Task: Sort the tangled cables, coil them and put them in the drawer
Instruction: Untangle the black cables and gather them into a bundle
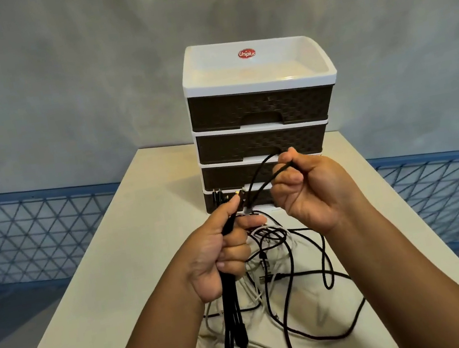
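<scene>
A black cable (257,183) is held taut at frame centre between the clenched left hand (220,254) and right hand (306,188), apparently to free it from the tangle (294,278) below.

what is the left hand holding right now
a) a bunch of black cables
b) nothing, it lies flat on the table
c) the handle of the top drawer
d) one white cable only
a: the left hand is curled round a bunch of black cables that hang down below the fist, while the drawer unit stands untouched behind it.
</scene>
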Demonstrator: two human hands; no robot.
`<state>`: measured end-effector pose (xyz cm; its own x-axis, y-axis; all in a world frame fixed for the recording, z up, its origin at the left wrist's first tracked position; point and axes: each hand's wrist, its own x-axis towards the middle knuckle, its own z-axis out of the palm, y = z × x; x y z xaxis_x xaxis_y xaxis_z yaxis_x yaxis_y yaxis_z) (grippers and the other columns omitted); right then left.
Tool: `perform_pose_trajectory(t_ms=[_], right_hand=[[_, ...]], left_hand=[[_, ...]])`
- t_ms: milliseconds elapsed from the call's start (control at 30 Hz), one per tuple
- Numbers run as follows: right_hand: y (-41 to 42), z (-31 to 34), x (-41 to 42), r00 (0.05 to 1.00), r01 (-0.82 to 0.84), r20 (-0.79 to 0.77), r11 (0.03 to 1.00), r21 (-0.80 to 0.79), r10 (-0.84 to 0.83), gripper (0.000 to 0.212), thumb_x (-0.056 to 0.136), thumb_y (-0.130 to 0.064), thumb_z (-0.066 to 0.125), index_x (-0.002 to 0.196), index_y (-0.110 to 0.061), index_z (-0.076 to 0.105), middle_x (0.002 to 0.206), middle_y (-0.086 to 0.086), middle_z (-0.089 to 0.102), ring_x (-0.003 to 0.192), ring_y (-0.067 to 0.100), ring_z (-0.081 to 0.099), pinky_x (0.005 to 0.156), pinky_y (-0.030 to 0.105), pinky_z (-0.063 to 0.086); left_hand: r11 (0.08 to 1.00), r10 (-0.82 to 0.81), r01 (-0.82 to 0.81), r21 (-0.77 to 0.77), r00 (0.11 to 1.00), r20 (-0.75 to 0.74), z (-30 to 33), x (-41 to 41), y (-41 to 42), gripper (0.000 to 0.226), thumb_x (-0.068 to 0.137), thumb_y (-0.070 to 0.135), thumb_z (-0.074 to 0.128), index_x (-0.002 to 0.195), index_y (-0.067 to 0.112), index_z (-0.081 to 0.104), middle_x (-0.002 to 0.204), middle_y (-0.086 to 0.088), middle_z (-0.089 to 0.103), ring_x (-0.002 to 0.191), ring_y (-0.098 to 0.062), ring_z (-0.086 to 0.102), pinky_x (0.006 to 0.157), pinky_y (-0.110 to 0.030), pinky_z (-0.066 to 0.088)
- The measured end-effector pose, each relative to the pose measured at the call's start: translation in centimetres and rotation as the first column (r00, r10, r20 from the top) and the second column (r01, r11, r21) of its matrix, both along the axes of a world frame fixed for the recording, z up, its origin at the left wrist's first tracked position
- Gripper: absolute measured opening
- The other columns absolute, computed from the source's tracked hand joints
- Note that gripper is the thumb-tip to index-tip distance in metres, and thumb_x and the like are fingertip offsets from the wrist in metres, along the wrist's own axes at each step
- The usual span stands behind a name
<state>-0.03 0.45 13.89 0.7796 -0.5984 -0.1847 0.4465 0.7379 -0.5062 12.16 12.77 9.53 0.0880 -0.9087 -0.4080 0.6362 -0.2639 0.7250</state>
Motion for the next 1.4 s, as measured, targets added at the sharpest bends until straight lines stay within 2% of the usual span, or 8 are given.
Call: perform_pose_trajectory(t_ms=[400,533,667,800,900,1100,1267,1400], right_hand=[[8.3,-8.8,-2.6,0.927,-0.216,-0.304,0.975,0.054,0.222,0.013,0.087,-0.022,0.062,0.087,-0.01,0.066,0.069,0.006,0.053,0.046,0.014,0.048,0.037,0.018,0.035],[6.9,-9.4,-2.8,0.787,0.023,-0.604,0.984,-0.177,-0.127,0.032,0.086,-0.031,0.071,0.108,-0.016,0.054,0.081,0.004,0.055,0.051,0.013,0.046,0.041,0.023,0.034],[6.3,-8.7,-3.9,0.523,0.151,-0.566,0.723,-0.674,-0.637,0.056,0.081,-0.043,0.073,0.125,-0.039,0.038,0.101,-0.004,0.05,0.071,0.011,0.05,0.062,0.027,0.043],[3.0,-9.7,-4.9,0.48,-0.115,-0.543,0.564,-0.818,-0.689,0.034,0.092,-0.02,0.066,0.117,-0.036,0.049,0.11,-0.002,0.054,0.076,0.006,0.054,0.065,0.025,0.044],[0.2,-10.9,-5.0,0.418,-0.463,-0.568,0.372,-0.805,-0.709,0.035,0.095,-0.014,0.059,0.124,-0.031,0.05,0.121,0.0,0.051,0.083,0.005,0.056,0.075,0.025,0.042],[-3.1,-11.1,-2.9,0.32,-0.838,-0.636,0.103,-0.536,-0.702,0.036,0.092,-0.03,0.064,0.127,-0.027,0.059,0.124,0.002,0.055,0.11,0.02,0.057,0.092,0.033,0.048],[-3.6,-12.1,-3.9,0.004,-0.941,-0.721,0.241,-0.237,-0.693,0.032,0.091,-0.04,0.063,0.107,-0.012,0.062,0.11,0.009,0.067,0.102,0.027,0.064,0.077,0.03,0.046],[-4.4,-7.3,-6.0,0.329,-0.699,-0.826,0.47,-0.539,-0.457,0.024,0.099,-0.029,0.056,0.085,-0.013,0.066,0.062,0.003,0.062,0.053,0.017,0.062,0.057,0.027,0.048]], left_hand=[[0.892,0.384,-0.334,-0.303,0.916,0.12,-0.3,-0.8,-0.2,0.033,0.091,0.046,0.054,0.078,0.02,0.069,0.054,0.006,0.024,0.04,-0.003,0.016,0.035,-0.016,0.013],[0.89,0.389,-0.298,-0.345,0.891,0.234,-0.4,-1.1,0.0,0.038,0.086,0.055,0.053,0.074,0.021,0.064,0.065,0.001,0.034,0.043,-0.005,0.018,0.037,-0.016,0.018],[0.894,0.404,-0.306,-0.326,0.866,0.294,-0.5,-1.2,-0.1,0.046,0.091,0.061,0.044,0.064,0.024,0.047,0.064,0.005,0.039,0.05,-0.006,0.027,0.039,-0.016,0.021],[0.863,0.417,-0.343,-0.372,0.898,0.14,-0.1,-1.2,-0.1,0.046,0.094,0.054,0.041,0.063,0.021,0.04,0.059,0.004,0.036,0.061,-0.01,0.043,0.064,-0.027,0.043],[0.854,0.331,-0.336,-0.396,0.94,-0.084,0.4,-0.8,0.3,0.045,0.098,0.05,0.037,0.066,0.019,0.038,0.056,0.003,0.028,0.051,-0.01,0.043,0.066,-0.031,0.056],[0.852,0.199,-0.253,-0.458,0.966,-0.164,0.6,0.6,0.6,0.039,0.092,0.048,0.055,0.067,0.022,0.041,0.051,0.008,0.028,0.039,-0.002,0.017,0.032,-0.013,0.017],[0.837,0.255,-0.286,-0.467,0.958,-0.129,0.8,1.4,1.4,0.033,0.086,0.035,0.065,0.066,0.023,0.042,0.047,0.009,0.029,0.035,0.0,0.021,0.031,-0.012,0.016],[0.842,0.353,-0.364,-0.399,0.93,-0.102,0.9,2.1,2.0,0.031,0.092,0.04,0.05,0.067,0.023,0.045,0.046,0.01,0.025,0.033,0.0,0.022,0.031,-0.014,0.012]])
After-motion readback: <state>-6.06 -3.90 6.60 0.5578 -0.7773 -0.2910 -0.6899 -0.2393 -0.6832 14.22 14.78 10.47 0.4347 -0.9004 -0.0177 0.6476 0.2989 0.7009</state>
